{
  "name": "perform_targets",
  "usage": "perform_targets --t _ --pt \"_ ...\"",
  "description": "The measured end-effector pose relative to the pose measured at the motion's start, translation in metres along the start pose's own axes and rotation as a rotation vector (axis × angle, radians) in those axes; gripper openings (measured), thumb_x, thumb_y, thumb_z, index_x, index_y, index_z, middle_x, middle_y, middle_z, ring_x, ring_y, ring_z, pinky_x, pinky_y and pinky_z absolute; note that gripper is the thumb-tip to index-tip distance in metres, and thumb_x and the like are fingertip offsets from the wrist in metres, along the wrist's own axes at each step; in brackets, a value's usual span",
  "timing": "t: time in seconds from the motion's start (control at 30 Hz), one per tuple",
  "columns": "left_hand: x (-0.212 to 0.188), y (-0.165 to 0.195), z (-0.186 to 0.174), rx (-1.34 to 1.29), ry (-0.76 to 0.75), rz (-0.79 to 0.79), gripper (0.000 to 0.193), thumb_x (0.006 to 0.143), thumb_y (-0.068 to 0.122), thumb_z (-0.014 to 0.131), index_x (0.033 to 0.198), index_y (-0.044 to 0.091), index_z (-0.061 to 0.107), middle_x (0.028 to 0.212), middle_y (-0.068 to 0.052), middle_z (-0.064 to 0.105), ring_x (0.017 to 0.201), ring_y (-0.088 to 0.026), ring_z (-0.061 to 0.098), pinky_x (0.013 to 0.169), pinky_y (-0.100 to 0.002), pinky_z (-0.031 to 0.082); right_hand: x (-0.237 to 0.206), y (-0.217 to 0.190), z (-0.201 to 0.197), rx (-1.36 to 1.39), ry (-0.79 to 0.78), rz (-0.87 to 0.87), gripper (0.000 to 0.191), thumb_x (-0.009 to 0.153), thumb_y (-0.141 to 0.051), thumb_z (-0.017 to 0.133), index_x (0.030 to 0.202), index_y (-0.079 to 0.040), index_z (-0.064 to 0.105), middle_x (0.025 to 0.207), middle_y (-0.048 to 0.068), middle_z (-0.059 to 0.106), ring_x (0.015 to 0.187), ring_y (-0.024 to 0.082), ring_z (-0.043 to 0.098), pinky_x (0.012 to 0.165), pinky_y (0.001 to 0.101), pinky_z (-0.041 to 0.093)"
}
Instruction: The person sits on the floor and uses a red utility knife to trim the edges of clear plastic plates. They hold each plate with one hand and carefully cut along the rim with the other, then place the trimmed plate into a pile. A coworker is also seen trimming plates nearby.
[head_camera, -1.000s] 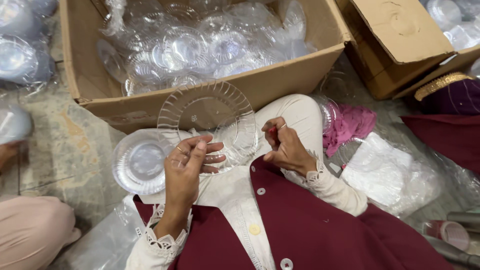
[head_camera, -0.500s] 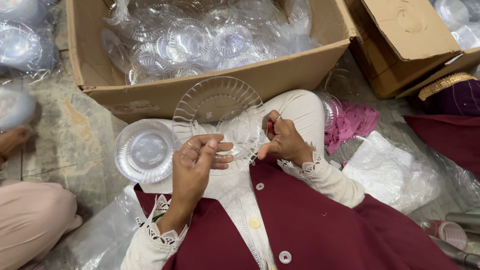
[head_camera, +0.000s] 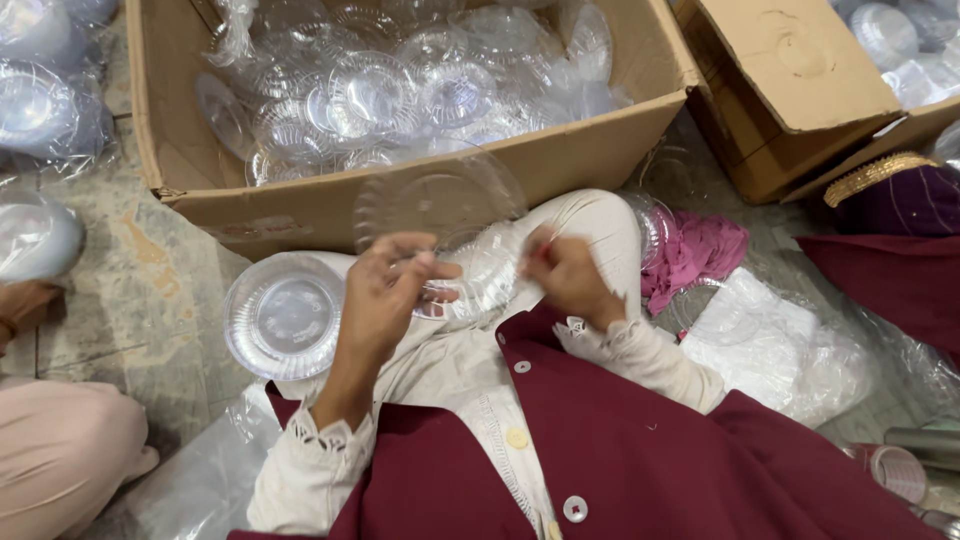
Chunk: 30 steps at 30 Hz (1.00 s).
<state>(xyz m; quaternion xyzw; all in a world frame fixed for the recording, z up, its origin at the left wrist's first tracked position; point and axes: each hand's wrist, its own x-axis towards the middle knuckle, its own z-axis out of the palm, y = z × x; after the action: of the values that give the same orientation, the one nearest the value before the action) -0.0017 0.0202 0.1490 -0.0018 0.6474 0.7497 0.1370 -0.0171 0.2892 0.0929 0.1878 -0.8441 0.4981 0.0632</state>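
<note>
My left hand (head_camera: 388, 290) and my right hand (head_camera: 562, 275) meet over my lap, both gripping clear plastic plates. A large clear plate (head_camera: 440, 200) stands tilted above the fingers, and a smaller clear plate (head_camera: 480, 275) lies between the two hands. The right hand is blurred. A stack of clear plates (head_camera: 283, 315) rests on the floor just left of my left hand. Behind the hands, a big open cardboard box (head_camera: 330, 205) holds several clear plates in plastic wrap.
A second cardboard box (head_camera: 790, 90) sits at upper right. Pink cloth (head_camera: 700, 255) and white plastic bags (head_camera: 770, 340) lie to the right. Wrapped plate stacks (head_camera: 45, 110) line the left edge. Another person's hand (head_camera: 25, 305) and pink-clad knee (head_camera: 60, 450) are at lower left.
The view has shifted, so the box and hands sit slightly lower and further right in frame. My hands stay close together on the plates, the right one now blurred by movement.
</note>
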Motion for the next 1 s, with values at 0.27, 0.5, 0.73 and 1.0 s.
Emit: perform_targets --t 0.27,0.5,0.73,1.0 --pt "0.043 -0.01 -0.024 0.098 -0.322 -0.151 0.046 0.098 0.03 0.062 0.129 -0.003 0.052 0.103 -0.023 0.077 0.081 -0.026 0.075 0.066 -0.034 0.06 0.015 -0.001 -0.032 0.468 -0.1 0.441 0.016 0.101 -0.017 0.066 0.095 -0.002 0.068 0.072 0.004 0.066 0.047 0.001 0.04 0.04 0.0212 0.028" --pt "0.022 -0.047 0.022 -0.394 -0.106 0.179 0.067 0.097 0.034 0.068 0.146 0.005 0.033 0.137 -0.019 0.06 0.122 -0.028 0.066 0.102 -0.041 0.057 0.012 -0.003 0.029 0.865 0.195 0.522 0.013 0.099 -0.015 0.067 0.098 -0.007 0.057 0.073 0.004 0.065 0.045 0.004 0.039 0.04 0.0221 0.029" --pt "0.011 -0.052 -0.008 -0.329 0.168 0.111 0.035 0.103 0.017 0.057 0.129 -0.005 0.054 0.114 -0.024 0.072 0.097 -0.027 0.075 0.079 -0.035 0.064 0.003 -0.003 0.04 0.637 0.043 0.43 0.02 0.105 -0.026 0.06 0.108 -0.007 0.061 0.071 -0.005 0.053 0.057 0.002 0.043 0.049 0.0199 0.036" --pt "-0.014 -0.033 -0.02 -0.058 0.032 0.001 0.031 0.1 0.017 0.058 0.123 -0.003 0.062 0.103 -0.019 0.077 0.09 -0.023 0.077 0.073 -0.032 0.064 -0.004 -0.012 -0.001 0.32 0.145 0.359 0.023 0.105 -0.023 0.065 0.11 -0.001 0.066 0.077 -0.002 0.06 0.058 0.001 0.043 0.051 0.0196 0.035"
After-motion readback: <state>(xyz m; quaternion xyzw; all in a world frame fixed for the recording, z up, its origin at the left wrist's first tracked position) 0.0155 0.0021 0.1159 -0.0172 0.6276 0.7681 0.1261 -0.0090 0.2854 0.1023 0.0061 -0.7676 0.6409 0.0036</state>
